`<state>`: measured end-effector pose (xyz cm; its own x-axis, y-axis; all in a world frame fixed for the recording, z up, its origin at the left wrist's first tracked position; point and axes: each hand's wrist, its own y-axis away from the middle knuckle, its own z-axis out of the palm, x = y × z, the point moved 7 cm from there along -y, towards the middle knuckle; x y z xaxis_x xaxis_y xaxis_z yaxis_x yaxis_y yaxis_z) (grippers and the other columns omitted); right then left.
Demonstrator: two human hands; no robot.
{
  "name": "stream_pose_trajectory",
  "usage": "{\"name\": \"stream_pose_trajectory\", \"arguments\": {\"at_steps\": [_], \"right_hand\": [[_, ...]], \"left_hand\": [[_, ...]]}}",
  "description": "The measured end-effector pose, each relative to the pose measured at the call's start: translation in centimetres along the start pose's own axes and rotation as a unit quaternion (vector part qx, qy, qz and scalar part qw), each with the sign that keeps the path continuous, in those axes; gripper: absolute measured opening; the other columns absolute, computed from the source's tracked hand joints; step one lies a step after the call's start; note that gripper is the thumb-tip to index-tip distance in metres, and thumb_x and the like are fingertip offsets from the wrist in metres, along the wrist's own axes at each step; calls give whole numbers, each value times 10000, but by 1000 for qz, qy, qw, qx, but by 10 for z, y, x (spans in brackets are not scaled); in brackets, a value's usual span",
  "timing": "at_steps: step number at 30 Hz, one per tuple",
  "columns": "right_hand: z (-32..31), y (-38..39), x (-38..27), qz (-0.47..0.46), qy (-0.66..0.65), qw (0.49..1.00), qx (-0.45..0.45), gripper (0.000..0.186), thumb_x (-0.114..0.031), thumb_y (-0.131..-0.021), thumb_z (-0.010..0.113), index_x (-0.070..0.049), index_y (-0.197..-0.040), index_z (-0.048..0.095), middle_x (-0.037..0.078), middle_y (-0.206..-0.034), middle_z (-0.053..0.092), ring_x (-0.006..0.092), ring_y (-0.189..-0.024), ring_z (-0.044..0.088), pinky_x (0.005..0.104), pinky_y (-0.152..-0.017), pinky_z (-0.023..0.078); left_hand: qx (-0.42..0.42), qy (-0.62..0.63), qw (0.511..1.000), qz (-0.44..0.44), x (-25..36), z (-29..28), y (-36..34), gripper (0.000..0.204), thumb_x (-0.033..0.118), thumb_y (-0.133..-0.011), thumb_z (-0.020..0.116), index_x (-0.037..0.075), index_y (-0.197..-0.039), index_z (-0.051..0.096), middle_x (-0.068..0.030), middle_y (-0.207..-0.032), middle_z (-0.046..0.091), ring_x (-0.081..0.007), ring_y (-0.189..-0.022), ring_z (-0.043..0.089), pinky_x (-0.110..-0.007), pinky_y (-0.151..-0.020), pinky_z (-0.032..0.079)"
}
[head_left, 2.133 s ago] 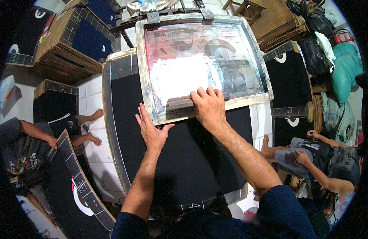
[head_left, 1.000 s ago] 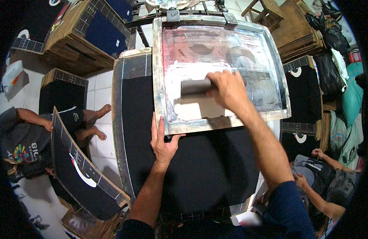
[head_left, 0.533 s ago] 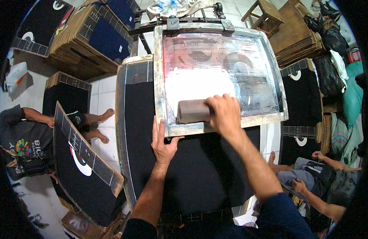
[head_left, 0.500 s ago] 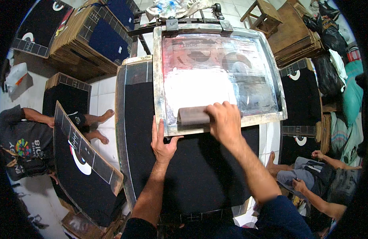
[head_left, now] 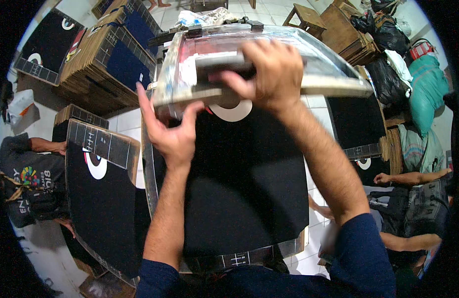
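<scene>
A wooden-framed printing screen is tilted, its near edge raised off the black cloth on the board below. At its near left corner, my left hand holds the frame, thumb and fingers on either side. My right hand grips a dark squeegee over the screen, blurred by motion. White ink and reddish stains show on the mesh, partly hidden by the hand. Beneath the near edge, part of a round white print with a little red shows on the cloth.
At left a person holds a board with printed black cloth. Another person sits at right. Stacked boards stand far left, more boards at right. Black bags and a green sack lie far right.
The screen's near edge has risen from the cloth, uncovering part of the white print. Both my hands have moved up with it, the squeegee too. The left person's board has turned.
</scene>
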<state>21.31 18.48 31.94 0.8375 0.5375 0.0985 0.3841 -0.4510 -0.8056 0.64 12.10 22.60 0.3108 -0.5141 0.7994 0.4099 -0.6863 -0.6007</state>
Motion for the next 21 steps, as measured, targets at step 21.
{"name": "stream_pose_trajectory", "arguments": {"at_steps": [21], "right_hand": [[-14,-115,76,102,37,989,-97,982,-1015,-681,490,-206,-1161,772,149,-1057,776,344,-1042,743,497,-923,577]], "left_hand": [[175,-209,925,-267,-70,-411,96,797,220,-958,779,105,-1609,335,-235,-1600,385,-158,-932,678,-261,-681,532]]}}
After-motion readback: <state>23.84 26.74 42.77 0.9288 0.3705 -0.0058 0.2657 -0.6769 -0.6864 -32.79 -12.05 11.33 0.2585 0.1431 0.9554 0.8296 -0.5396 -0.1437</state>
